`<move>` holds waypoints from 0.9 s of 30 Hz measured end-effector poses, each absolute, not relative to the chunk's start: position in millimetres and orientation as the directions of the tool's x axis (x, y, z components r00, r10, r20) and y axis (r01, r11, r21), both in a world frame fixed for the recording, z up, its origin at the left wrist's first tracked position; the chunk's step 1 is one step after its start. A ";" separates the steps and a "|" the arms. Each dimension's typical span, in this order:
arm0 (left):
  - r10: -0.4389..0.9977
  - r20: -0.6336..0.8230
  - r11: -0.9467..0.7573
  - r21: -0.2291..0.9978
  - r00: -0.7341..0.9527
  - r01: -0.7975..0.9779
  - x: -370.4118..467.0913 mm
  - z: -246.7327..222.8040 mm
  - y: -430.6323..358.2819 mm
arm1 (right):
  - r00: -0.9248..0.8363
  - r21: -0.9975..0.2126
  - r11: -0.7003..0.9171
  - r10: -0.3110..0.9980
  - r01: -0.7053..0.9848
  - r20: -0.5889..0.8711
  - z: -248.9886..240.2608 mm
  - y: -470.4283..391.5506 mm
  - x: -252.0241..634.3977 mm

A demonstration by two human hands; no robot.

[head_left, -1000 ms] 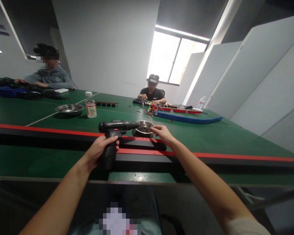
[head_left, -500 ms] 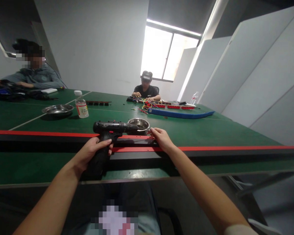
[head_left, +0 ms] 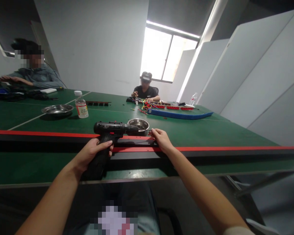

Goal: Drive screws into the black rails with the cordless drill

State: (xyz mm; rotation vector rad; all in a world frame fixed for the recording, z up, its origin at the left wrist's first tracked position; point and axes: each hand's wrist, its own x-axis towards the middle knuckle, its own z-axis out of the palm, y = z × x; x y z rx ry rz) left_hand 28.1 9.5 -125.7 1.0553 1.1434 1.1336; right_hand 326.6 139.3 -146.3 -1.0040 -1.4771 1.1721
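Observation:
My left hand (head_left: 94, 150) is wrapped round the grip of a black cordless drill (head_left: 110, 128), which lies level with its bit pointing right. At the bit's tip, the thumb and fingertips of my right hand (head_left: 161, 138) are pinched together; whatever is between them is too small to make out. Just behind the bit stands a small steel bowl (head_left: 142, 122) with small dark pieces in it. Under both hands runs a long black rail with red edges (head_left: 137, 149), lying across the green table.
A wide steel dish (head_left: 57, 111) and a clear bottle (head_left: 82, 109) stand at the left. Further back lie a blue strip (head_left: 181, 114), coloured wires (head_left: 144, 106) and red blocks. Two people sit at the table's far side, one at the left, one near the window.
My two hands and the drill have stayed nearly in place, with the right fingers still at the bit's tip. The far people's hands have shifted slightly.

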 end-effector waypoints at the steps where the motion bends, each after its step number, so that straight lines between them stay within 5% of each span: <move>1: 0.991 -0.117 0.124 0.986 0.060 -0.111 28.5 -125.3 9.1 | -0.191 -0.978 0.203 0.963 0.041 0.192 -146.7 139.5 326.9; 27: 0.997 -0.072 0.074 0.997 0.039 -0.035 34.8 -121.6 4.9 | -0.296 -0.967 0.216 0.940 0.135 0.168 -141.9 145.2 325.6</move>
